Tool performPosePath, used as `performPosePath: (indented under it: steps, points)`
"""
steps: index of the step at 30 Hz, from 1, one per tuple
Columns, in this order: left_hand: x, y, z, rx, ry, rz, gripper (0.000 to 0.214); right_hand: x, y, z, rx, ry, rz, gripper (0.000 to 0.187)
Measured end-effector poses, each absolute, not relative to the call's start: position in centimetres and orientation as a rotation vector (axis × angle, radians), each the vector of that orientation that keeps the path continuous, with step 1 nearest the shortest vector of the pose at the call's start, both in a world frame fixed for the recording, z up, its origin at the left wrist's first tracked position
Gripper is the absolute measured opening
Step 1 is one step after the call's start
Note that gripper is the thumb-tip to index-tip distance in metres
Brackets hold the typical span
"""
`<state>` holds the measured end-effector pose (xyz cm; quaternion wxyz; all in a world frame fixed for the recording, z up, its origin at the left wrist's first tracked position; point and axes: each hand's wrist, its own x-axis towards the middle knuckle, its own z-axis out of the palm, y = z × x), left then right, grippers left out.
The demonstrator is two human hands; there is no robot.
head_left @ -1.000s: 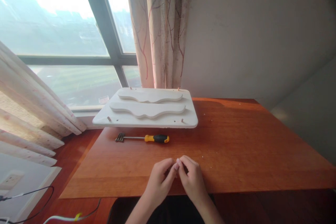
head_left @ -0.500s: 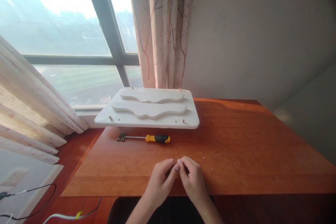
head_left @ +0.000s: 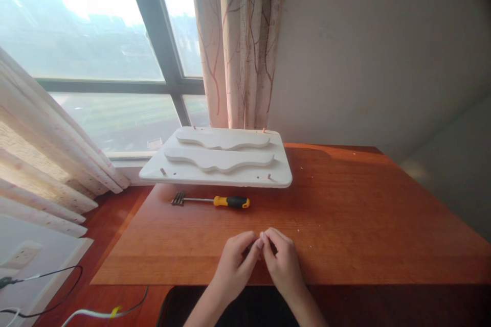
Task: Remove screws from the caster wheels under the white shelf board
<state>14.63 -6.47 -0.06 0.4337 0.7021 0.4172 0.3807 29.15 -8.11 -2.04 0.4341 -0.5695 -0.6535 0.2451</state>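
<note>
head view: i see the person's left hand (head_left: 235,259) and right hand (head_left: 283,258) brought together over the near edge of the wooden table (head_left: 368,214), fingers half curled inward, thumbs and forefingers meeting at the tips. the curled fingers hide the palms, so i can't tell whether something small is pinched there. just beyond the hands, and apart from them, a screwdriver (head_left: 231,202) lies flat, its yellow and black handle to the right, its metal shank running left to a small cluster of screws (head_left: 178,198). behind the tool rests a white board (head_left: 226,178) with rounded corners, its left end reaching past the table's side edge. two wavy-edged white pieces lie flat on it, the nearer piece (head_left: 215,159) in front of the farther piece (head_left: 222,139). short wooden pegs (head_left: 269,177) stand near the board's corners. white specks (head_left: 298,230) dot the table right of the hands. past the board, a branch-patterned curtain (head_left: 233,46) hangs between the window (head_left: 103,46) and a grey wall (head_left: 376,51). down at the left there's a wall socket (head_left: 23,256) and a white cable (head_left: 94,313) with a yellow tag.
</note>
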Motion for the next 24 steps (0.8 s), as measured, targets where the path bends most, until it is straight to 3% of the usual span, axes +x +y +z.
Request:
performPosePath:
  steps: [24]
  points:
    - [14.49, -6.47, 0.03, 1.730, 1.056, 0.919, 0.045, 29.14, -8.25, -1.74, -1.419, -1.615, 0.658, 0.038]
